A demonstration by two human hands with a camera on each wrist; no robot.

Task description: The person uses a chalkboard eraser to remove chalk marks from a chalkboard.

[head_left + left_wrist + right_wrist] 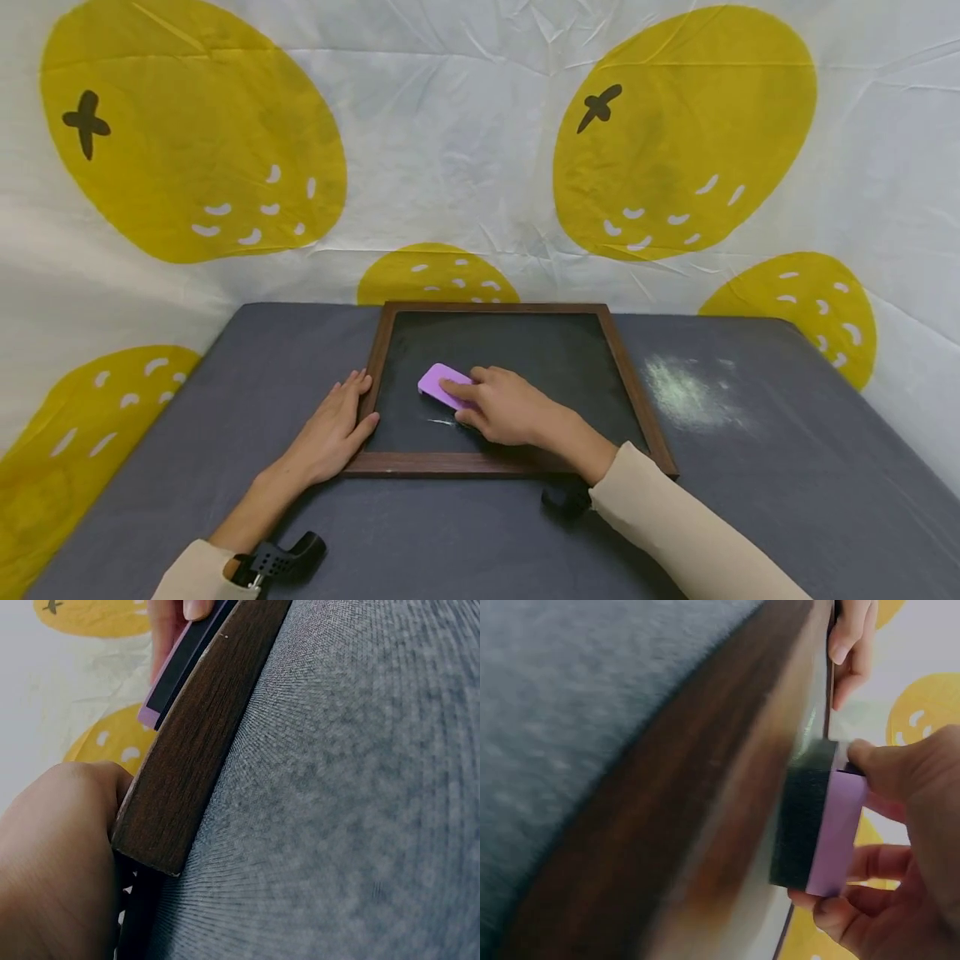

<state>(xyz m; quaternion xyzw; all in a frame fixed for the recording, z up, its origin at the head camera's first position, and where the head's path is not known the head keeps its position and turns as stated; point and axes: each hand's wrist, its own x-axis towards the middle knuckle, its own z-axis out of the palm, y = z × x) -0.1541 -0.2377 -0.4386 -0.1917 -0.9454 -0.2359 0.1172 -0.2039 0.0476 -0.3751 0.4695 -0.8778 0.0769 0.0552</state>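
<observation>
Eraser (pixel 444 385) long axis diagonal on chalkboard (pixel 525 350), right hand (pixel 504 406) fingers gripping; left hand (pixel 333 429) flat on frame.

Close up, the right hand (pixel 907 840) grips a purple-backed eraser (pixel 817 821), thumb on its top end and fingers curled under its lower end, the dark felt face pressed toward the board. The blurred brown wooden frame (pixel 697 795) runs diagonally from 7 o'clock to 1 o'clock. Grey desk (pixel 562 697) cloth fills the 10 o'clock area. At 2 o'clock, the left hand's fingers (pixel 851 637) rest on the frame's edge.
</observation>
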